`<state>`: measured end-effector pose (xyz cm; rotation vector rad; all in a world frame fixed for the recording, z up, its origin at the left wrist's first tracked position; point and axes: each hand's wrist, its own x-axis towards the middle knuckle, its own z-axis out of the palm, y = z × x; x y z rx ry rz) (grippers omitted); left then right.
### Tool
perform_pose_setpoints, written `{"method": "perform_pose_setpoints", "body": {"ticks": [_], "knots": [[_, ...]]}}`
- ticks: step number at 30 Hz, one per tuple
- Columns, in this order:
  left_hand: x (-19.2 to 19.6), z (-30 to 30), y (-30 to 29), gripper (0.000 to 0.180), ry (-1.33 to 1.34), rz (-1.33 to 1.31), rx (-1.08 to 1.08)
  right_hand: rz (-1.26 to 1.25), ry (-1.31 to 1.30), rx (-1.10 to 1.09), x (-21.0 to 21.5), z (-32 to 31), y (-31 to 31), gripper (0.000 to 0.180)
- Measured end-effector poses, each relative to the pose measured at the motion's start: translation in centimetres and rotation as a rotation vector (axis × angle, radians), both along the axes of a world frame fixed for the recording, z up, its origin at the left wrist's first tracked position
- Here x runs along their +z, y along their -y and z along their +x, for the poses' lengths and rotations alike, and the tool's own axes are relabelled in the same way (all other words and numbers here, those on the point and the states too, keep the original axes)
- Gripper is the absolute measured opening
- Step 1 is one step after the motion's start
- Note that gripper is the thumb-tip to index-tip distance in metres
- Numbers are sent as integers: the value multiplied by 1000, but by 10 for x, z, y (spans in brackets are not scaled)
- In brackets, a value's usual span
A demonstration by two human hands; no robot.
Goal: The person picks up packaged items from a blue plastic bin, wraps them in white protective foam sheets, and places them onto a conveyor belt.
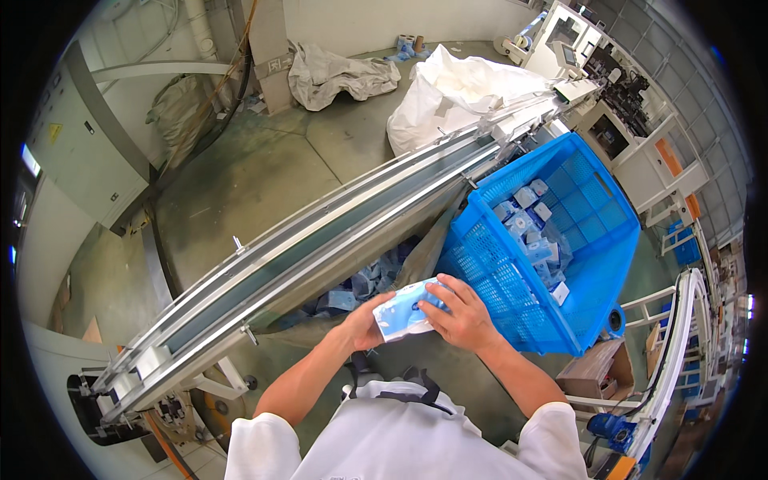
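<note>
Packet, blue and white (pixel 402 315), one, near centre, before the torso: left hand (pixel 364 325) pinching its left end, right hand (pixel 462 315) with fingers curled over its right. Right: blue crate (pixel 490 268) holding small packets. Beyond, running near left to far right: conveyor (pixel 308 242).

This is a factory, most likely a packing or production hall. A long metal-railed conveyor (pixel 320 244) crosses the floor (pixel 240 176), and a machine (pixel 616 88) with a small screen (pixel 570 54) and exposed workings stands past its far end. Beside the conveyor sits a big blue crate (pixel 496 276) with many small, similar packs (pixel 538 250) in it; a bulky white sack (pixel 472 84) stands on the other side. A tall grey cabinet (pixel 88 152) bearing a yellow sticker (pixel 54 132), a blue motor (pixel 612 430) and an open carton (pixel 582 387) also mark it as an industrial place.
</note>
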<state>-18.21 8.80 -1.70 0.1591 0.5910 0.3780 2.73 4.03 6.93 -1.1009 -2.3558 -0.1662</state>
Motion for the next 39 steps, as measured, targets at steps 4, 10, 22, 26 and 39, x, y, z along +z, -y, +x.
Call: {"method": "perform_pose_setpoints", "body": {"ticks": [4, 10, 22, 26, 39], "knots": [[-15, 27, 54, 44, -106, 120, 61, -467, -372, -486, -24, 42, 27, 12], [0, 73, 154, 63, 138, 112, -146, -874, -1471, -803, -136, 116, 96, 23], [49, 81, 162, 39, -512, 1088, -307, -1397, -1694, 173, -82, 127, 183, 78], [48, 63, 149, 38, -744, 1101, -323, -1216, -1353, -35, -54, 114, 175, 95], [-44, -12, 62, 23, -952, 1091, 351, -786, -1553, -496, -109, 50, 66, 101]]}}
